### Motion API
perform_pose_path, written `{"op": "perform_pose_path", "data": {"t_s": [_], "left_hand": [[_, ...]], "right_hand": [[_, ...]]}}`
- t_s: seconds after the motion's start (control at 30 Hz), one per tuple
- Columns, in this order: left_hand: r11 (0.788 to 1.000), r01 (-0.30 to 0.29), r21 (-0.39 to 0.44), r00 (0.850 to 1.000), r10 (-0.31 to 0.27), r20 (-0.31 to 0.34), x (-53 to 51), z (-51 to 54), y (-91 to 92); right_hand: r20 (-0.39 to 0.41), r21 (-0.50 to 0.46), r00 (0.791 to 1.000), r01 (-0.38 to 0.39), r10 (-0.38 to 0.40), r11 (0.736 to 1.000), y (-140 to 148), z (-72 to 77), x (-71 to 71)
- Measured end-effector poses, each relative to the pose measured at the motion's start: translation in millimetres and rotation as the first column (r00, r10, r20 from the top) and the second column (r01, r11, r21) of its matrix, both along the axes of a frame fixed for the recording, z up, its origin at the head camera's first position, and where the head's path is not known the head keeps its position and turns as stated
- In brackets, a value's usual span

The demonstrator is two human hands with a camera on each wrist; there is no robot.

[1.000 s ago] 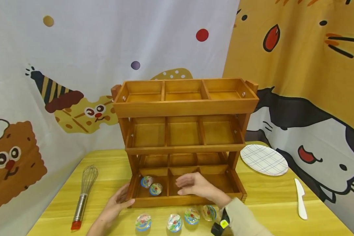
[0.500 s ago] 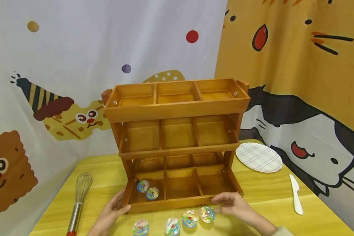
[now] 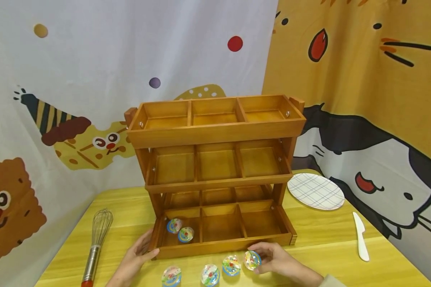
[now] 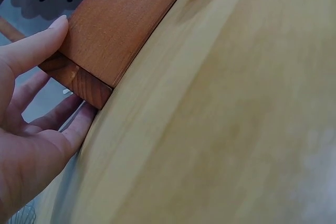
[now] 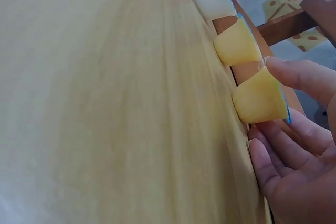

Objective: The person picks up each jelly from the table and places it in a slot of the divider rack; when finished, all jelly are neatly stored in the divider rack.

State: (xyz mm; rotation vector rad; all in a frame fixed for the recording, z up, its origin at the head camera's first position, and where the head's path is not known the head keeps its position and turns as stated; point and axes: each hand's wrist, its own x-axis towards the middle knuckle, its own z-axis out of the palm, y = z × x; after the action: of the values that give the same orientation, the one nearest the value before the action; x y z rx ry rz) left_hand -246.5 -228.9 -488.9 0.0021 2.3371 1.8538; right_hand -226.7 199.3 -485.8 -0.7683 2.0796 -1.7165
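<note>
A three-tier wooden rack point(image 3: 215, 134) with divided trays stands on the table. My left hand point(image 3: 134, 257) grips its lower left front corner, thumb on the front board point(image 4: 118, 30) and fingers around the side. Two jelly cups point(image 3: 185, 234) lie in the bottom tray's left compartment. My right hand point(image 3: 281, 261) pinches the rightmost jelly cup point(image 3: 252, 260) of the row before the rack. That cup looks yellow with a blue-rimmed lid in the right wrist view, between thumb and fingers point(image 5: 286, 148). To its left are three more jelly cups point(image 3: 231, 266).
A whisk point(image 3: 97, 243) with a red handle end lies on the left of the table point(image 3: 323, 235). On the right are a white checked plate point(image 3: 316, 191) and a white plastic knife point(image 3: 360, 237). A printed cloth point(image 3: 201, 48) hangs behind the rack.
My right hand has moved from above the bottom tray, down and right, then left onto the rightmost jelly cup. My left hand keeps its hold on the rack; the head view has shifted slightly.
</note>
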Motion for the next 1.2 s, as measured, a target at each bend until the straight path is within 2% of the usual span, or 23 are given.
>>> {"op": "perform_pose_path", "data": {"t_s": [0.43, 0.53, 0.67, 0.8, 0.93, 1.07, 1.2], "left_hand": [[0.999, -0.007, 0.045, 1.000, 0.008, -0.011, 1.4, -4.8, 6.4], [0.998, -0.003, 0.058, 1.000, 0.004, -0.018, 1.8, -6.6, 9.0], [0.998, 0.001, 0.068, 1.000, 0.001, -0.024, 0.5, -10.3, 10.7], [0.998, 0.001, 0.069, 1.000, 0.000, -0.022, -1.4, -12.4, 7.3], [0.999, 0.002, 0.051, 1.000, -0.001, -0.017, -2.2, -9.4, 2.5], [0.999, 0.013, 0.031, 1.000, -0.012, -0.015, -2.1, -4.2, 0.7], [0.999, 0.016, 0.027, 1.000, -0.015, -0.017, -0.9, -2.1, 0.6]], "right_hand": [[0.045, 0.009, 0.999, 0.021, -0.021, 1.000, 8, 3.4, 4.8], [0.039, 0.016, 0.998, 0.045, -0.046, 0.999, 8, 9.4, 7.3], [-0.018, 0.013, 0.998, 0.062, -0.062, 0.998, 5, 25.8, 4.8], [-0.063, 0.035, 0.992, 0.112, -0.110, 0.993, -8, 49.8, -11.4], [-0.041, 0.074, 0.977, 0.213, -0.210, 0.974, -33, 67.0, -38.6], [-0.050, 0.123, 0.964, 0.266, -0.261, 0.956, -62, 70.2, -62.3], [-0.070, 0.178, 0.965, 0.263, -0.255, 0.948, -93, 66.3, -79.9]]}}
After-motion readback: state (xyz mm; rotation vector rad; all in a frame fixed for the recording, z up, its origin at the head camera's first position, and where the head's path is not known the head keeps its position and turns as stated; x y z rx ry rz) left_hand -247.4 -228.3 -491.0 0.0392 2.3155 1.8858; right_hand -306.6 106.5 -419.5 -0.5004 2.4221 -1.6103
